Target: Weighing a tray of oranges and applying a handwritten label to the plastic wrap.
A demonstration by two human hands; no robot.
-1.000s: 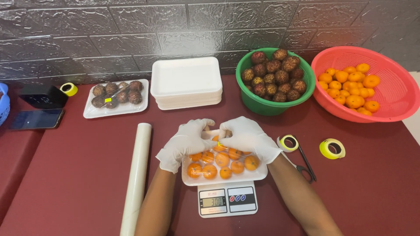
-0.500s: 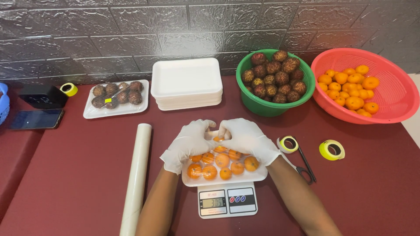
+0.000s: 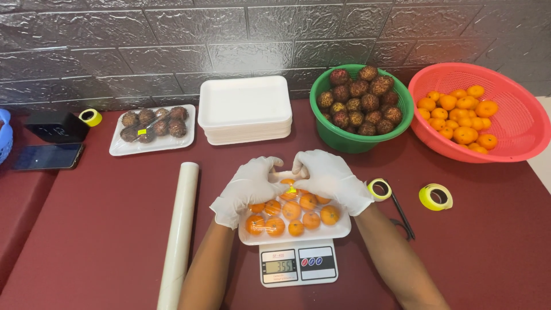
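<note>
At a dark red table (image 3: 103, 229), with a red plastic basket of small oranges (image 3: 516, 123) at far right and a green bowl of brown scaly fruit (image 3: 344, 138) beside it, two white-gloved hands meet over a white foam tray of small oranges (image 3: 298, 232) on a digital kitchen scale (image 3: 297, 265). The left hand (image 3: 248, 186) and right hand (image 3: 330, 178) hide the tray's far half; fingertips pinch together there, on what cannot be told. A cream roll (image 3: 179, 229) lies left.
</note>
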